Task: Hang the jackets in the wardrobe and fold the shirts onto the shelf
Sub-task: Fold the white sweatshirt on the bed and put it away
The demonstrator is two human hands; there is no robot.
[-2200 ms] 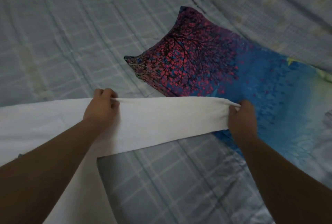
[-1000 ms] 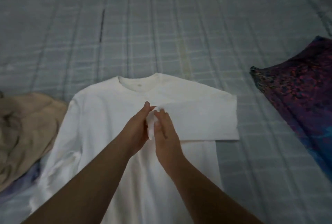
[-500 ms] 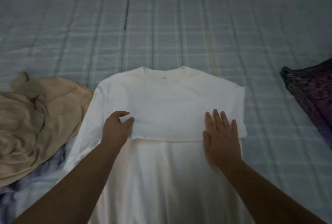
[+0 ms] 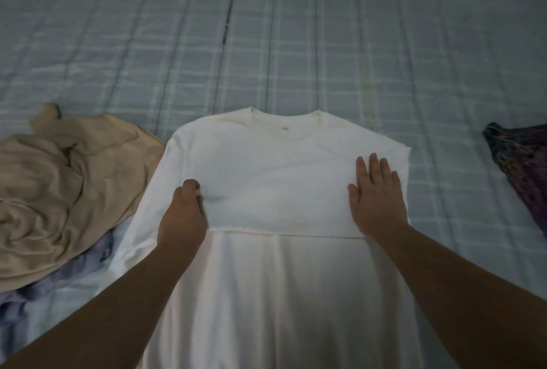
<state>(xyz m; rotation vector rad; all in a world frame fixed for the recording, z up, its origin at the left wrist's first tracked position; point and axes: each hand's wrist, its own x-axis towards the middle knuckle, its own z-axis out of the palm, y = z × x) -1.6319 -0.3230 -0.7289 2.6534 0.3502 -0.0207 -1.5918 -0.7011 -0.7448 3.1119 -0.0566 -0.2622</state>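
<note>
White long-sleeved shirt flat on the checked bedsheet, one sleeve folded across its chest.
Left hand pinches the sleeve cuff; right hand presses flat, fingers straight. Crumpled beige garment left, patterned pillow right.

I see a white shirt of soft, matt knit cloth, mostly smooth, with a ribbed neckband and a faint crease by my left grip. Under it, the bed wears a matt, pale blue checked cotton sheet with light wrinkles. Left of my left grip lies a beige garment of heavier, crumpled matt cloth. Right of my right grip, a patterned purple cloth looks smooth.
</note>
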